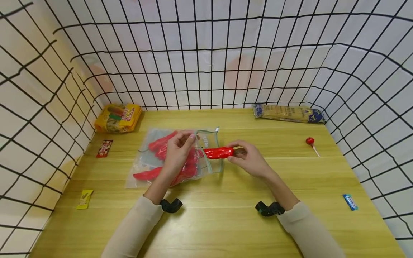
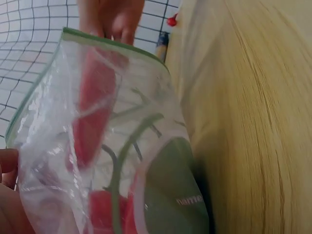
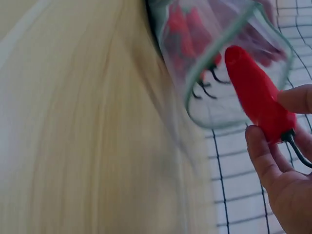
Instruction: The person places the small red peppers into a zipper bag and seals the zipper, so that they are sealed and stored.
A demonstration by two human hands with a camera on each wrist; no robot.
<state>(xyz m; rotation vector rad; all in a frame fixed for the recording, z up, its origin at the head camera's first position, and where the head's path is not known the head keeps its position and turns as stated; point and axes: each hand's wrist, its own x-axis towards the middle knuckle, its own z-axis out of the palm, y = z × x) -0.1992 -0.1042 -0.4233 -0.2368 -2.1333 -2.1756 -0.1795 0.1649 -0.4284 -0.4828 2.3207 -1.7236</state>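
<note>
A clear zip bag (image 1: 146, 159) with a green-edged mouth lies on the table, its opening toward the right. Several red chili peppers (image 1: 148, 174) are inside it, some with dark green stems visible in the right wrist view. My left hand (image 1: 178, 150) pinches the bag near its mouth and holds that side up. In my right hand (image 1: 251, 159) is another red chili pepper (image 3: 258, 95), gripped between thumb and fingers near the stem end. Its tip points left into the bag's open mouth; the left wrist view shows this red pepper (image 2: 95, 107) through the plastic.
A yellow food packet (image 1: 118, 118) and a small red wrapper (image 1: 104, 148) lie at the left, with a yellow wrapper (image 1: 85, 199) nearer. At right are a long noodle pack (image 1: 287, 113), a red lollipop (image 1: 310, 141) and a blue wrapper (image 1: 350, 202). Black wire grid (image 1: 211, 71) surrounds the table.
</note>
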